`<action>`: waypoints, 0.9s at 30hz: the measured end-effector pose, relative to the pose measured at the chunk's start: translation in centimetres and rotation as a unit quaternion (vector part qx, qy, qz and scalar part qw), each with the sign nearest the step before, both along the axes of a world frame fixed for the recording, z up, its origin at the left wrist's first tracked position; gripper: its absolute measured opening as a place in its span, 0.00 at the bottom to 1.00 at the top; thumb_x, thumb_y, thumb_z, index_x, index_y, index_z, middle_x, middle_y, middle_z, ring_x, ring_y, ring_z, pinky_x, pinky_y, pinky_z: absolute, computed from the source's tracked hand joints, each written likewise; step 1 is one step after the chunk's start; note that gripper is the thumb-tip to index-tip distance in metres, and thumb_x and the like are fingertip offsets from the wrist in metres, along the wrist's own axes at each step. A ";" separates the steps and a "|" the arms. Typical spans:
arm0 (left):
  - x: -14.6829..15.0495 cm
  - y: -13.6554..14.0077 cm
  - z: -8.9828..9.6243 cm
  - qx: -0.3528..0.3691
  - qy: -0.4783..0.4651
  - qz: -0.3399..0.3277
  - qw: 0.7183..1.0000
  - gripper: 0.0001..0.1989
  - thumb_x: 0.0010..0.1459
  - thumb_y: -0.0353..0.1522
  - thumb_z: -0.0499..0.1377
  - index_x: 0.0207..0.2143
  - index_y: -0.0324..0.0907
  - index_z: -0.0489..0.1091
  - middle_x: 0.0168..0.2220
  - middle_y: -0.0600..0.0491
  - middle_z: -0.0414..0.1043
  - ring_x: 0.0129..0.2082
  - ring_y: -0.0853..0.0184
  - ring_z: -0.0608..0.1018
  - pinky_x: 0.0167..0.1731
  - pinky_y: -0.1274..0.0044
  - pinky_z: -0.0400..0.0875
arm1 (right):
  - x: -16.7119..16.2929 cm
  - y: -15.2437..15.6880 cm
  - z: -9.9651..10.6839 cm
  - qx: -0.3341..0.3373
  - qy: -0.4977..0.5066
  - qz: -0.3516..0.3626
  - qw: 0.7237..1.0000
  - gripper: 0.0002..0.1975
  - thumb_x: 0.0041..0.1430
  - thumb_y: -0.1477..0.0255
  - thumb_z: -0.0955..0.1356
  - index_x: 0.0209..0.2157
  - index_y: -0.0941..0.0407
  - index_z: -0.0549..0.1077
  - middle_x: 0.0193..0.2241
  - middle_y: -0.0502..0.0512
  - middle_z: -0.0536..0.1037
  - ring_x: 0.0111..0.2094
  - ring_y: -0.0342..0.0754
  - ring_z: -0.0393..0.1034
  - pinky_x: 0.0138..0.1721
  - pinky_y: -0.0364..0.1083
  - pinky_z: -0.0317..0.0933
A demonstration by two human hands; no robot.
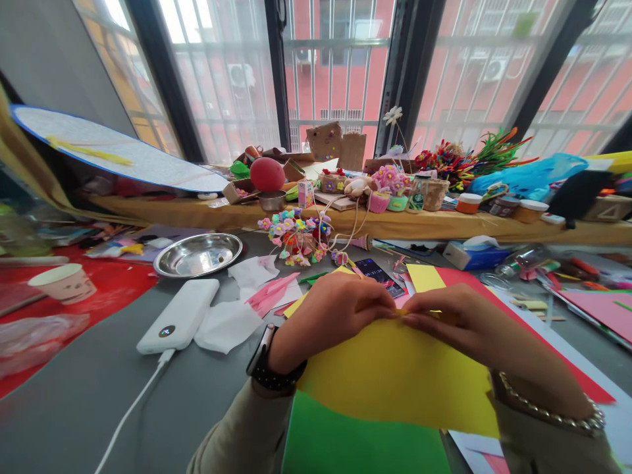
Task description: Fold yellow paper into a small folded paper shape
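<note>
Both hands pinch the top edge of a yellow sheet of paper (399,378), with the fingertips almost meeting at its middle. My left hand (340,309), with a watch (269,362) at the wrist, grips from the left. From the right, my right hand (454,316), with a beaded bracelet (553,411), closes on the same edge. The sheet hangs toward me over a green sheet (355,438) on the table. Red paper (528,336) and another yellow piece (422,278) lie beyond my right hand, and a phone (378,275) rests behind the fingers.
To the left are a white power bank (180,319) with its cable, a metal plate (197,255), a paper cup (64,283) and tissues (230,326). Craft flowers (296,234) stand ahead. A cluttered wooden ledge (316,220) runs below the windows. A tissue pack (476,253) sits right.
</note>
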State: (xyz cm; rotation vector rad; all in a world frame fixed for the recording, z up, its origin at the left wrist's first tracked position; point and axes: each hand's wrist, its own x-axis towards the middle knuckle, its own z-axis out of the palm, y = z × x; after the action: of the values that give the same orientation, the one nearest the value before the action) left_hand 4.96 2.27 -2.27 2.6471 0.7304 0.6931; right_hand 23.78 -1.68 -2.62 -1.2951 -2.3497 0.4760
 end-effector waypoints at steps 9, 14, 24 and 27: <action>0.2 -0.2 0.1 0.033 0.009 0.011 0.999 0.08 0.53 0.30 0.51 0.31 0.43 0.70 0.30 0.57 0.72 0.31 0.72 0.72 0.29 0.84 0.61 | 0.3 0.3 -0.1 -0.016 0.019 0.004 1.000 0.15 0.55 0.64 0.58 0.29 0.56 0.71 0.23 0.51 0.73 0.24 0.42 0.64 0.24 0.39 0.57; 0.2 -0.2 0.1 0.034 0.005 0.002 0.999 0.08 0.53 0.30 0.52 0.31 0.44 0.70 0.30 0.57 0.72 0.30 0.73 0.72 0.29 0.84 0.60 | 0.4 0.3 -0.2 -0.024 0.019 0.003 1.000 0.15 0.55 0.63 0.58 0.29 0.55 0.71 0.24 0.51 0.73 0.25 0.42 0.65 0.24 0.39 0.57; 0.2 -0.2 -0.1 0.025 0.002 -0.001 1.000 0.08 0.53 0.31 0.52 0.31 0.43 0.70 0.29 0.57 0.72 0.30 0.72 0.72 0.29 0.84 0.60 | 0.5 0.5 -0.1 -0.035 0.022 0.013 0.999 0.14 0.55 0.64 0.59 0.28 0.56 0.71 0.25 0.51 0.74 0.26 0.42 0.66 0.26 0.39 0.59; 0.2 -0.1 -0.3 0.042 0.009 0.016 0.999 0.08 0.53 0.32 0.52 0.31 0.43 0.70 0.30 0.56 0.72 0.30 0.72 0.72 0.29 0.83 0.60 | 0.4 0.5 -0.1 -0.036 0.023 0.009 0.999 0.14 0.55 0.64 0.58 0.30 0.55 0.71 0.26 0.52 0.74 0.28 0.43 0.66 0.26 0.39 0.59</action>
State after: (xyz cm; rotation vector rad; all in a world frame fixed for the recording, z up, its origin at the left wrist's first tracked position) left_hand 5.19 2.16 -2.56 2.7264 0.7673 0.7239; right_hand 24.17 -1.23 -2.72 -1.2816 -2.3266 0.5944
